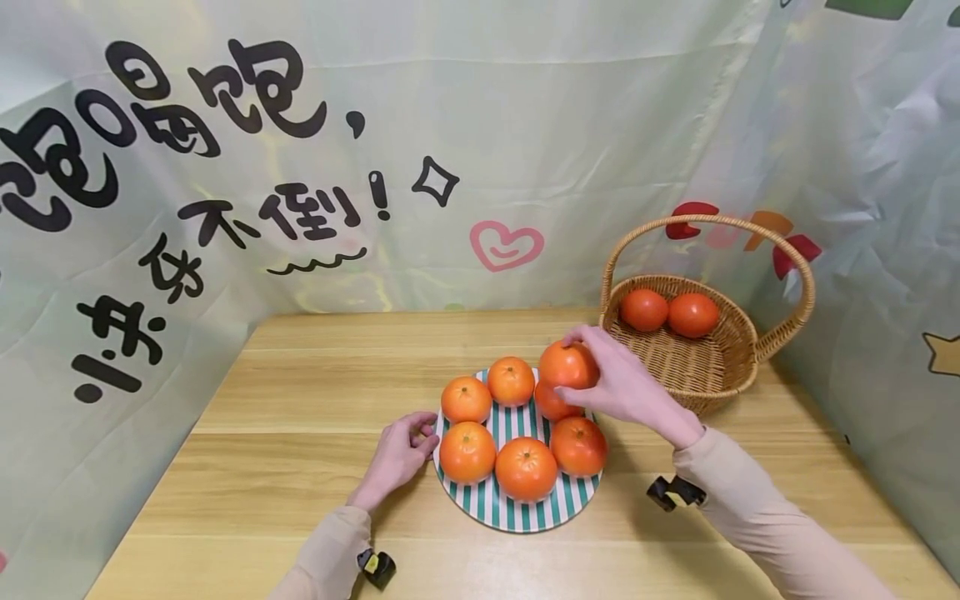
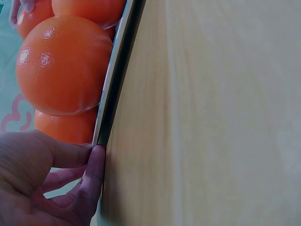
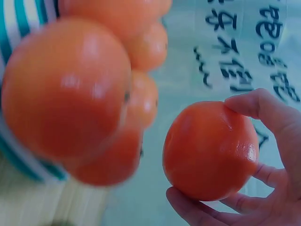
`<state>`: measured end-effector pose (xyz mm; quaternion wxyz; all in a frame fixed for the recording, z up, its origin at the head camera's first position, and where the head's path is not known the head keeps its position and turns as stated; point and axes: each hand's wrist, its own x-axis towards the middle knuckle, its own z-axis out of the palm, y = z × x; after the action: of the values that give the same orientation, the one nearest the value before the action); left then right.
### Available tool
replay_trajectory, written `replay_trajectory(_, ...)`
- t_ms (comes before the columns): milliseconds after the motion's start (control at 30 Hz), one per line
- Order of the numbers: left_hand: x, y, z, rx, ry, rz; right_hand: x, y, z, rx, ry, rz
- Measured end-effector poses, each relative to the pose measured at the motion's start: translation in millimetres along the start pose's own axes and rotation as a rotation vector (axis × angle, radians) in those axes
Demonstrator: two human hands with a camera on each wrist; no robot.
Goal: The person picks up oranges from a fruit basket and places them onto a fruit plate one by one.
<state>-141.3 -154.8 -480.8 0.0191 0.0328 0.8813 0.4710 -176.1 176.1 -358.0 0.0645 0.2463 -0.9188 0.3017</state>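
A round plate (image 1: 498, 515) with green and white stripes carries several oranges (image 1: 527, 469) set in a ring. My left hand (image 1: 401, 452) is at the plate's left edge; in the left wrist view its thumb (image 2: 70, 154) and a finger pinch the rim. My right hand (image 1: 626, 383) grips another orange (image 1: 567, 365) above the plate's back right, partly covering an orange (image 1: 553, 403) below. The right wrist view shows this held orange (image 3: 210, 150) between thumb and fingers, apart from the fruit on the plate.
A wicker basket (image 1: 686, 390) with a tall handle stands behind on the right, two oranges (image 1: 692, 315) inside at its back. The wooden table (image 1: 300, 392) ends at a printed cloth (image 1: 570, 125) along the back and sides.
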Motion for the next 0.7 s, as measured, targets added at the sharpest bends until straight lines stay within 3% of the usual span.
replay_trajectory(233,0.0,-0.2,-0.1,-0.002,0.0,-0.004,3,-20,24,-0.003,-0.057,-0.031)
replay_trajectory(700,1.2,-0.2,0.1,0.002,0.008,0.006,4,-31,53,-0.001,-0.137,0.0)
